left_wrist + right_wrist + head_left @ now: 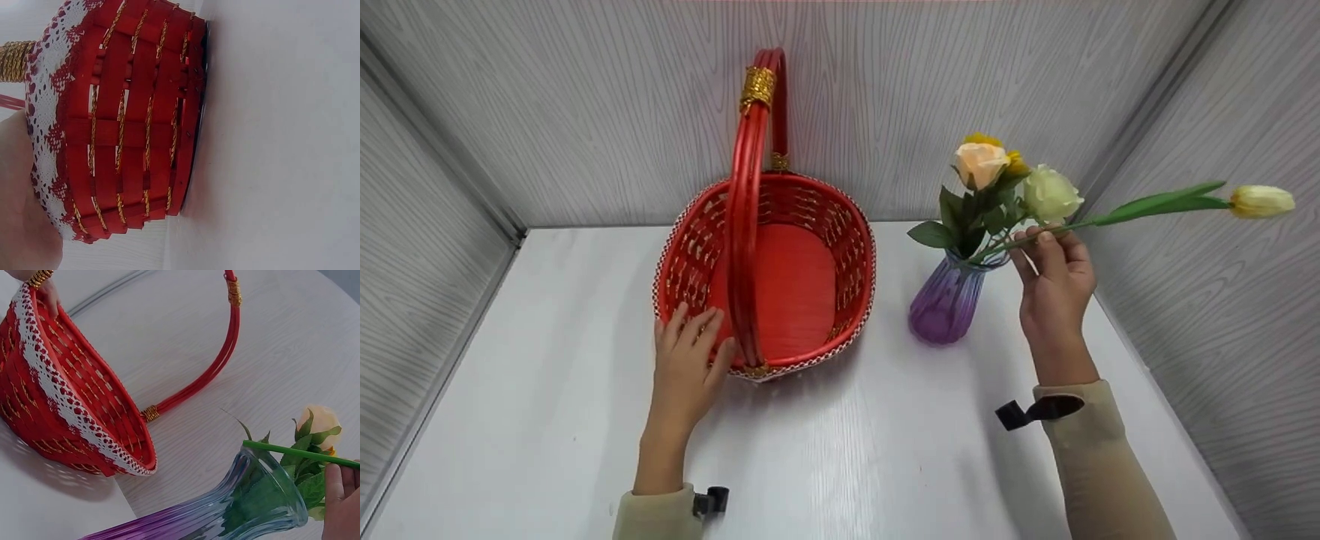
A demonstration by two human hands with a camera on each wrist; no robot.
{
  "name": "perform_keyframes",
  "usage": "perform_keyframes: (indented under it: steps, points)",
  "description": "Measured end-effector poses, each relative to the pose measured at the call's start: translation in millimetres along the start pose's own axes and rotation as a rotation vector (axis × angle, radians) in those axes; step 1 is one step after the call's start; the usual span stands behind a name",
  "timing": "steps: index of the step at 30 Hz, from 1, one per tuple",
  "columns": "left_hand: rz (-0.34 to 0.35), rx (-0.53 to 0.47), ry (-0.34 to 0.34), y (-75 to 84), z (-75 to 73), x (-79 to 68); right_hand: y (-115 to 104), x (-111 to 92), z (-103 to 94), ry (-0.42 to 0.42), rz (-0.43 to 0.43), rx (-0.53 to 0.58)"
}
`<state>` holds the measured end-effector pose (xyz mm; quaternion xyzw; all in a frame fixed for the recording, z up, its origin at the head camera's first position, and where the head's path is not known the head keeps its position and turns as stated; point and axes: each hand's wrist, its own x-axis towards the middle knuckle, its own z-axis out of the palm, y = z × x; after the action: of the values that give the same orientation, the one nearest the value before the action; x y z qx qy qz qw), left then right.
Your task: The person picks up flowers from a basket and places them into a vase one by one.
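Observation:
My right hand (1057, 281) pinches the green stem of a pale yellow tulip (1262, 202), held almost level with its bloom pointing right. The tulip's bare stem end (247, 444) lies across the mouth of a ribbed glass vase (943, 311), blue at the top and purple below. In the vase stand a peach rose (981, 164), a pale green-white rose (1051, 194) and yellow flowers (982, 139). My left hand (686, 356) rests over the near left rim of a red woven basket (795, 292), fingers loosely extended inside it.
The basket's tall red handle (746, 195), bound with gold cord, arches over its opening. White lace (48, 112) trims the rim. Basket and vase stand on a white table (840, 457), with grey wood-patterned panels (885, 90) behind and at both sides.

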<state>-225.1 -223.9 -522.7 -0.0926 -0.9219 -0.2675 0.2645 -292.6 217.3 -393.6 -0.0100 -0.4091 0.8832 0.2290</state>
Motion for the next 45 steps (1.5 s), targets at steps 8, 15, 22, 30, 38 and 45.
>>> perform_keyframes:
  steps: [8, 15, 22, 30, 38, 45]
  points:
    - [-0.009, 0.002, -0.013, -1.2, 0.1, -2.5, -10.7, 5.4, -5.0, 0.053, -0.006, 0.052]
    - [-0.013, -0.001, -0.012, -0.9, 0.1, -1.7, -10.1, 9.3, -7.6, 0.054, -0.079, -0.030]
    - [-0.010, -0.006, -0.001, -0.3, 1.1, -0.9, 0.9, 11.5, -5.6, 0.025, -0.177, -0.215]
    - [0.002, -0.008, 0.005, -0.1, 0.1, -0.1, 6.0, 10.2, 0.9, -0.034, -0.205, -0.297]
    - [0.012, -0.008, 0.010, -1.3, 1.7, -1.0, 12.4, 9.4, 1.6, -0.110, -0.254, -0.337]
    - [0.015, -0.012, 0.018, -1.3, 1.7, -1.2, 12.9, 11.2, 4.0, -0.103, -0.222, -0.413]
